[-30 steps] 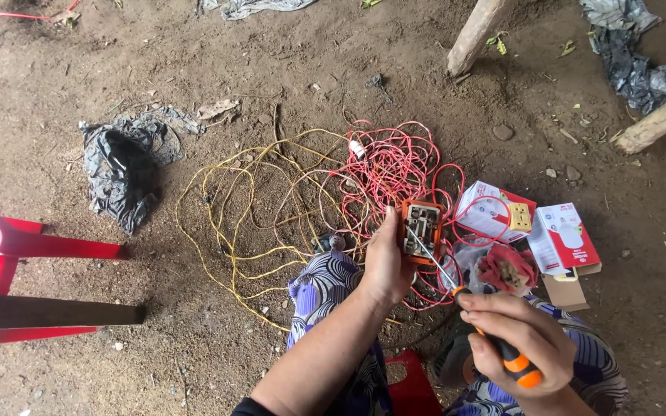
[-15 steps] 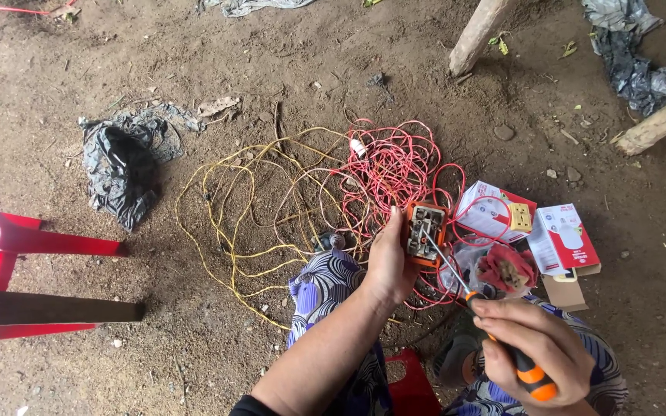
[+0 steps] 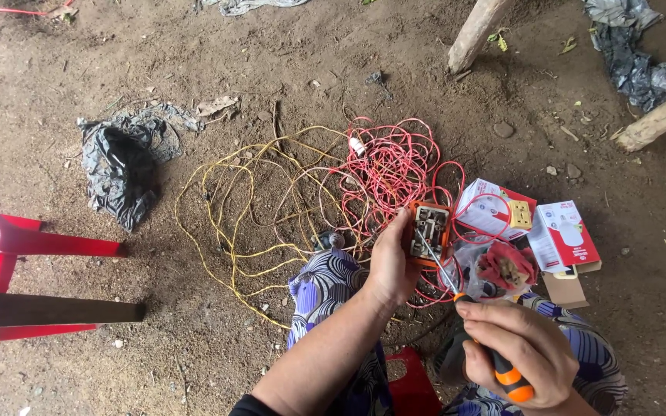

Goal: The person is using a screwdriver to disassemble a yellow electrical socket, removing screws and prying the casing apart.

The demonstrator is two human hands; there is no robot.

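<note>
Red wire [image 3: 395, 166] and yellow wire [image 3: 248, 208] tangle around the held socket box [image 3: 428, 229].

Socket box [image 3: 428, 231]: a small orange box with a pale, open face, sitting upright against the left hand [image 3: 389, 266], which is gripping its left side, above the red wire [image 3: 395, 166].
Screwdriver [image 3: 468, 308]: an orange and black handle with a thin metal shaft, lying tilted in the right hand [image 3: 516, 354], its tip resting on the face of the socket box.
</note>
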